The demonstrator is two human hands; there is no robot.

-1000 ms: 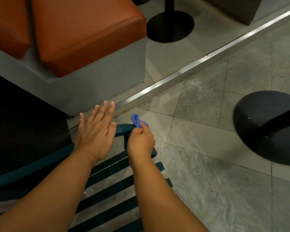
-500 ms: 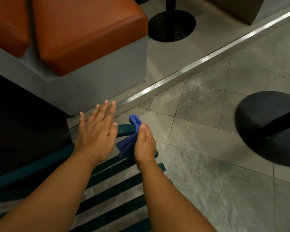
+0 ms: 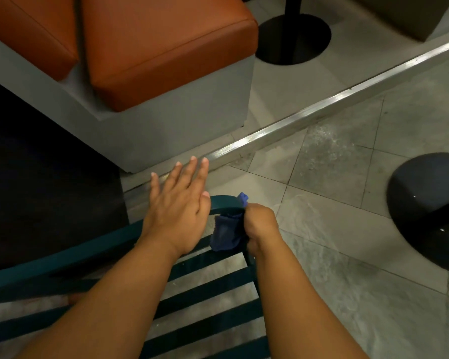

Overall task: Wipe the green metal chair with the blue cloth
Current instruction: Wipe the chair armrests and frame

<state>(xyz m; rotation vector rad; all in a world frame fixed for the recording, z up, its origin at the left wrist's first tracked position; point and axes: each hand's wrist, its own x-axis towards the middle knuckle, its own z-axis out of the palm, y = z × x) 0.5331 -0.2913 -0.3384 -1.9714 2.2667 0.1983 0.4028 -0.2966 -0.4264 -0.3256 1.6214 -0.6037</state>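
Observation:
The green metal chair (image 3: 213, 288) fills the lower left, its slatted seat running under both my forearms and its curved frame rail bending round at the top right corner. My right hand (image 3: 261, 225) grips the blue cloth (image 3: 227, 233) and holds it against that corner of the frame; a small tip of cloth pokes out above my fist. My left hand (image 3: 178, 209) lies flat over the rail just left of the cloth, fingers straight and spread.
An orange cushioned bench on a grey base (image 3: 171, 117) stands close behind the chair. A metal floor strip (image 3: 322, 112) crosses diagonally. Black round table bases sit at the right (image 3: 430, 211) and at the top (image 3: 293, 37). Dark flooring (image 3: 49, 190) lies left.
My right hand has curled back into a fist round the cloth and slid slightly down the chair's corner. The cloth hangs lower below my fist. My left hand has stayed put.

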